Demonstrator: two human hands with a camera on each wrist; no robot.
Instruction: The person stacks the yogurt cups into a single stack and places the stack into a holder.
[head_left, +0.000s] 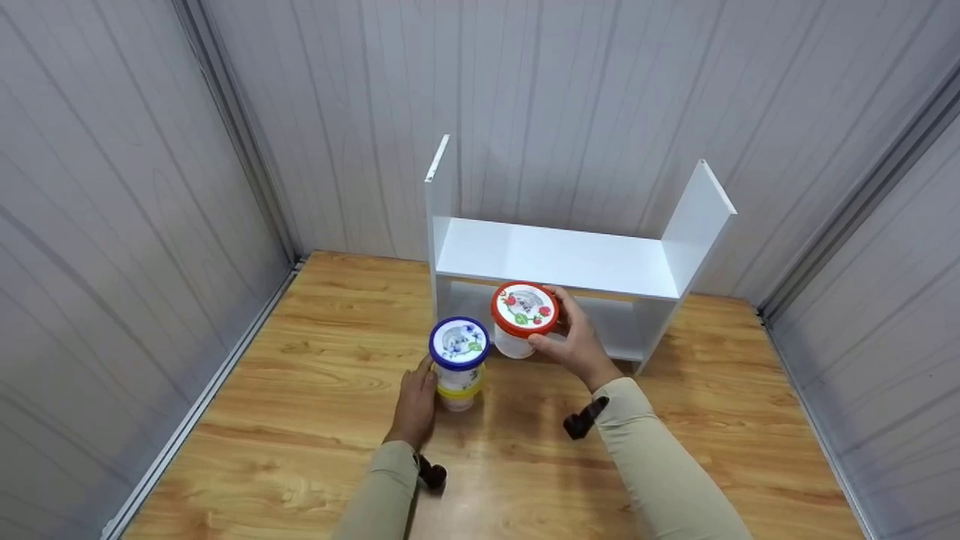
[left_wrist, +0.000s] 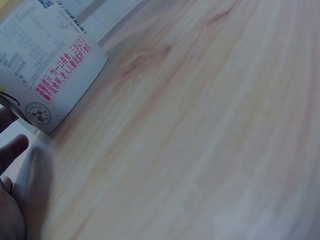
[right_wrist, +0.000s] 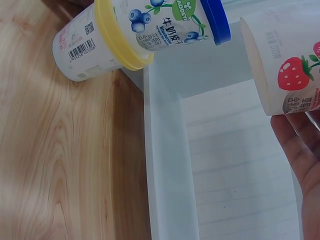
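My right hand (head_left: 579,343) grips a white tub with a red lid (head_left: 525,308), thumb at the near side and fingers at the far side. Strawberries are printed on this tub (right_wrist: 295,75), raised in front of the shelf unit. To its left, a tub with a blue lid (head_left: 459,343) and blueberry print stands on top of a tub with a yellow lid (head_left: 459,391). The lower tub's base (left_wrist: 65,80) rests on the wooden surface. My left hand (head_left: 415,401) is at the left side of this stack, its fingers extended along the tubs.
A white shelf unit (head_left: 559,256) with two upright side panels stands behind the tubs, against the back wall (head_left: 540,112). Its lower compartment (right_wrist: 235,165) opens toward me. Wood-grain flooring (head_left: 330,352) runs between the panelled side walls.
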